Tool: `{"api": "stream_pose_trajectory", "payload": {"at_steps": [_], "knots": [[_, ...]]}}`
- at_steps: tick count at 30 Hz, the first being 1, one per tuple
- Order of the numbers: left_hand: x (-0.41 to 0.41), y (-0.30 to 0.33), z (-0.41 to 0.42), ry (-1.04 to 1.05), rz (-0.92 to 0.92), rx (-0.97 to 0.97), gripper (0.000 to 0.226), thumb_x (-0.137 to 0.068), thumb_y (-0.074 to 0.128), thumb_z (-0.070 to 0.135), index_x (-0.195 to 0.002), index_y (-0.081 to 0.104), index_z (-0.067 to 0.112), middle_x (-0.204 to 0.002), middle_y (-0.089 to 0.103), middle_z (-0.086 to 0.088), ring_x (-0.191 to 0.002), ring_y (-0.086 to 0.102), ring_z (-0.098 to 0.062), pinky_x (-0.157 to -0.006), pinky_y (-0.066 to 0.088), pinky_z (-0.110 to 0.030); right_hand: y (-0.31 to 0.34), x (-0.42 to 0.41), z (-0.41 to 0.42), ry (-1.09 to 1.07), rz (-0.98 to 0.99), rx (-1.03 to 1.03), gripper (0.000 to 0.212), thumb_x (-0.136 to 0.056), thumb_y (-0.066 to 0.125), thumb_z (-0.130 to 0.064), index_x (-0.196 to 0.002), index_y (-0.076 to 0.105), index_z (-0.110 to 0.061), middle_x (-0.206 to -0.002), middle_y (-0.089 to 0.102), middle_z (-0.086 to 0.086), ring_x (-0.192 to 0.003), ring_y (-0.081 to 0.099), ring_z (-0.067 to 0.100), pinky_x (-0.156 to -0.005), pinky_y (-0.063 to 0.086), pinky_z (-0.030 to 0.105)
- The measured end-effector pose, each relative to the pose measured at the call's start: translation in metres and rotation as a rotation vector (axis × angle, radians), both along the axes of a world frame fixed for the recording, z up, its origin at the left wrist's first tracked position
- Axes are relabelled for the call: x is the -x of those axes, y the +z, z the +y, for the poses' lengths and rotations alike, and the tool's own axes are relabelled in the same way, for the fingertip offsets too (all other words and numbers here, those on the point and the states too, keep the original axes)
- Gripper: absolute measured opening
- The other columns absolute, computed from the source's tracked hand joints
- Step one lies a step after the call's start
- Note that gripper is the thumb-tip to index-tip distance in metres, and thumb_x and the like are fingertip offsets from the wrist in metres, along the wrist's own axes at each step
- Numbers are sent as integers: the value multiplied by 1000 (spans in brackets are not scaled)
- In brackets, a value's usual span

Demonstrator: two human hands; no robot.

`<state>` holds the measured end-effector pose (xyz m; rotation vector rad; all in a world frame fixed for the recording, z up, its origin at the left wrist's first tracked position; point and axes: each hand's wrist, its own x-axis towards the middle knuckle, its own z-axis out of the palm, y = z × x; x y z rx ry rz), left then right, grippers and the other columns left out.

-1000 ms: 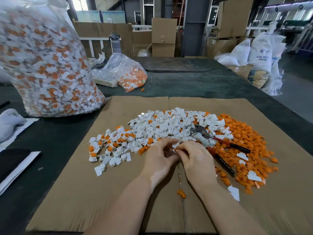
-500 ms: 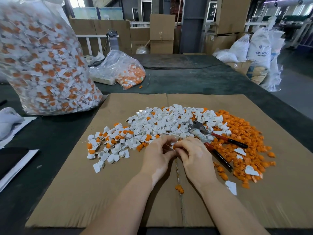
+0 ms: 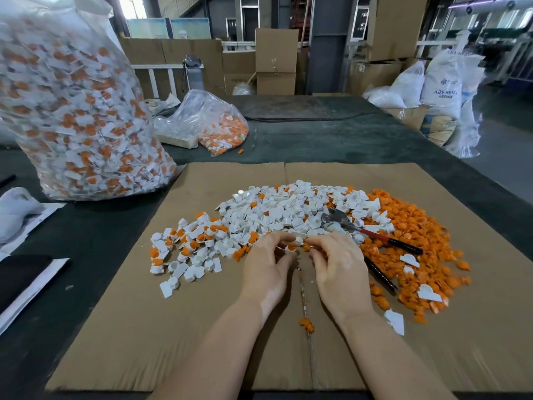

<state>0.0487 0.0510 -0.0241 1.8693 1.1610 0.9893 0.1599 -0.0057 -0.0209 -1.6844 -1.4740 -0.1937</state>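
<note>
A flattened cardboard sheet [image 3: 202,342] covers the dark table. On it lies a pile of white plastic caps [image 3: 282,212], some with orange inserts, and to the right a heap of loose orange inserts [image 3: 403,243]. My left hand [image 3: 268,267] and my right hand [image 3: 337,267] meet at the near edge of the white pile. Their fingertips pinch one small white and orange cap [image 3: 291,247] between them. Pliers with red and black handles [image 3: 372,235] lie just right of my right hand.
A large clear bag of white and orange caps [image 3: 78,111] stands at the left. A smaller bag [image 3: 213,125] lies behind the cardboard. A stray orange insert [image 3: 306,324] sits on the cardboard crease. Papers and a black item lie at the left edge. Boxes and sacks stand beyond.
My hands stay together at the pile's near edge, the fingers working the small cap and drawing slightly apart. The camera view shifts a little.
</note>
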Motion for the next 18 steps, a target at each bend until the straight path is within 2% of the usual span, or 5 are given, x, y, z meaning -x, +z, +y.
{"api": "stream_pose_trajectory", "payload": {"at_steps": [4, 11, 14, 18], "knots": [[1, 1, -2, -3, -49, 19, 34, -82, 69, 7, -91, 54, 37, -83, 57, 19, -73, 53, 10, -67, 41, -4, 0, 0, 0, 11, -22, -6, 14, -77, 69, 5, -86, 70, -6, -81, 65, 5, -82, 60, 24, -75, 51, 41], [1, 2, -2, -7, -59, 44, 35, -82, 69, 8, -89, 54, 39, -83, 59, 16, -73, 53, 11, -66, 41, -4, 0, 0, 0, -1, -57, -23, 15, -75, 71, 6, -83, 70, -7, -79, 65, 5, -79, 61, 24, -72, 52, 40], [1, 2, -2, -2, -37, 34, 31, -84, 68, 11, -87, 56, 39, -87, 60, 14, -77, 55, 2, -69, 42, -9, 0, 0, 0, -7, -60, -22, 16, -75, 71, 6, -83, 70, -7, -79, 65, 5, -78, 61, 24, -71, 52, 42], [0, 5, -3, 33, -41, 34, 23, -87, 65, 15, -90, 56, 36, -97, 62, 4, -88, 58, -10, -79, 46, -22, -1, 0, 0, -17, -59, -4, 14, -76, 70, 5, -84, 70, -7, -80, 65, 5, -80, 60, 24, -73, 51, 43]]}}
